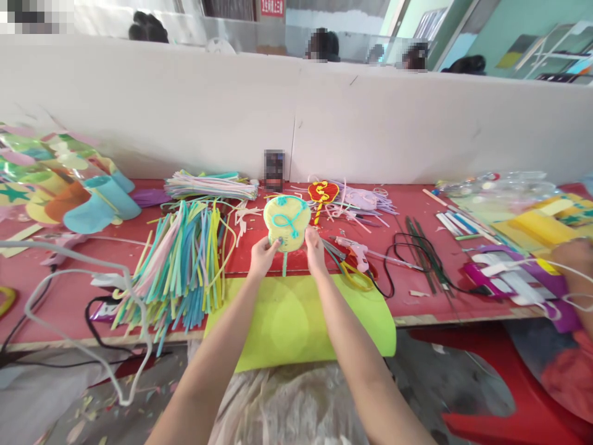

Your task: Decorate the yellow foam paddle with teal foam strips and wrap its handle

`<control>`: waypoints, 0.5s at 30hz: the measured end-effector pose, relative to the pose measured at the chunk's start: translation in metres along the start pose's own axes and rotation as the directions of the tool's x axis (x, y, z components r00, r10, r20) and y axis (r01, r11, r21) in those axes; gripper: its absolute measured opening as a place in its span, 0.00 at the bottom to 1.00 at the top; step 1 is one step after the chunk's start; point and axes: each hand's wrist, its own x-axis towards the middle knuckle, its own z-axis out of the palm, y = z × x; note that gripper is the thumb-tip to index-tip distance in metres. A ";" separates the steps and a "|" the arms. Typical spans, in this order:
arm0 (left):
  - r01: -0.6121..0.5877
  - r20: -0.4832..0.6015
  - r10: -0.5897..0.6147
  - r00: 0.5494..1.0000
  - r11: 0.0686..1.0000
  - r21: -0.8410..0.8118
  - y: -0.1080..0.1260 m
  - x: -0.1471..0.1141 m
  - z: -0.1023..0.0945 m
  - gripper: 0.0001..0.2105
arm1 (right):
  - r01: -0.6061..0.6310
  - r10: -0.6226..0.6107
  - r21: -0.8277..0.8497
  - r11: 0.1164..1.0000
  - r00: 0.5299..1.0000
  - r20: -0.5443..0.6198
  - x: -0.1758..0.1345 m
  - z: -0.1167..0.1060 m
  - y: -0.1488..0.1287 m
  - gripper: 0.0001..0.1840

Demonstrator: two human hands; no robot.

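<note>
Yellow fan (288, 215), edge partly behind left hand (264, 256), co-worker's arm (575, 264) cut off

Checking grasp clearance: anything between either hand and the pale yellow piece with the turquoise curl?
Nothing visible. Left hand pinches the pale yellow piece at its lower left; right hand holds its lower right edge. The pink glue gun lies right of both hands, not between.

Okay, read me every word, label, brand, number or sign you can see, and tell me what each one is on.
"卫生间…上三楼": red sign, top centre; its middle character is unclear.
Purple packet at left: white marking, too small to read.
Phone against the partition: blurred, unreadable.
Yellow piece in the hands: no readable text.
</note>
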 end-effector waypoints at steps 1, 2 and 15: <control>-0.037 -0.068 0.040 0.997 0.998 0.043 0.002 -0.001 -0.001 0.15 | 0.029 -0.028 -0.019 0.999 0.999 0.015 -0.003 0.002 -0.003 0.27; -0.072 -0.138 0.084 0.987 0.994 0.087 0.004 -0.003 -0.002 0.14 | 0.059 -0.058 -0.035 0.998 0.998 0.027 -0.006 0.004 -0.006 0.29; -0.454 0.353 0.414 0.839 0.890 0.035 0.030 -0.028 0.016 0.26 | -0.124 0.052 0.241 0.963 0.958 0.284 -0.026 0.016 -0.016 0.31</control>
